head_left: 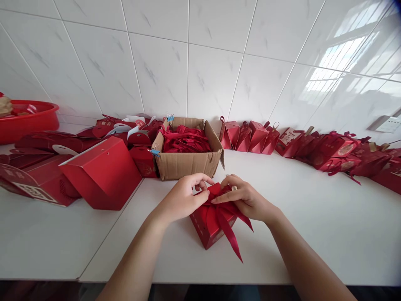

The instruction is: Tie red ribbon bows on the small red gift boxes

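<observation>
A small red gift box stands on the white table in front of me. A dark red satin ribbon crosses its top, with two loose tails hanging down the near right side. My left hand is closed at the top left of the box, thumb and fingers pinching the ribbon there. From the right, my right hand pinches the ribbon close to the left fingertips. Fingers partly hide the middle of the ribbon and the box's top flaps.
Behind the box, a cardboard box with blue binder clips holds many red ribbons. Unribboned red boxes pile up on the left, near a red basin. Several finished-looking boxes line the tiled wall on the right.
</observation>
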Tool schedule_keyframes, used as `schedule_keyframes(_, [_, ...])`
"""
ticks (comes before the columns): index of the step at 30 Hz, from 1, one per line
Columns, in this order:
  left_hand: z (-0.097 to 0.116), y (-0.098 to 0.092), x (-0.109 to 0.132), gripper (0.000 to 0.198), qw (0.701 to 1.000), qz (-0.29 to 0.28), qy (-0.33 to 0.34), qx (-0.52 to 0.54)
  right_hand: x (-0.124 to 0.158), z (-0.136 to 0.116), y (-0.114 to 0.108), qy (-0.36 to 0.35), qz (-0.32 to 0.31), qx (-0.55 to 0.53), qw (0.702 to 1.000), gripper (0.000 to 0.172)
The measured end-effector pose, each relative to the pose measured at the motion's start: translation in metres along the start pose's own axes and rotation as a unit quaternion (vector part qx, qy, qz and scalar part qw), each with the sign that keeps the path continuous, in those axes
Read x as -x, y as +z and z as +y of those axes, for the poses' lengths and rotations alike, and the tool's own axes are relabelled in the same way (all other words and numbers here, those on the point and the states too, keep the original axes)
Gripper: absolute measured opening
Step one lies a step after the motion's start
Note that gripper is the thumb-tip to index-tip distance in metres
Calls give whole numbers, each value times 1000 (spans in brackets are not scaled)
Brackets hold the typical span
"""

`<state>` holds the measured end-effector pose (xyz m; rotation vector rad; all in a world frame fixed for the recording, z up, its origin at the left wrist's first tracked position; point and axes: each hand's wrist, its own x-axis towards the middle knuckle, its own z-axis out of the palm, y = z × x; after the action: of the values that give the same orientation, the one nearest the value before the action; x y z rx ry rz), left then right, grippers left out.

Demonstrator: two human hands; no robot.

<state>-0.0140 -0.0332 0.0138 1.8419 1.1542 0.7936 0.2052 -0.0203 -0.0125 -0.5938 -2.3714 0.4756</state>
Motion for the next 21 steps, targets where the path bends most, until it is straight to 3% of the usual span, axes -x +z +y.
schedule_keyframes(9, [-5,-5,2,20,998,12,12,-67,-1,-3,0,2,-7,2,1000,43])
schedule_keyframes(16, [-4,-1,2,3,993,-28,70,-92,1,-1,3,3,-3,-2,1000,44])
schedule_keyframes(21, [-10,-1,1,3,990,-52,73,-105,-1,-4,1,0,12,-26,1000,41])
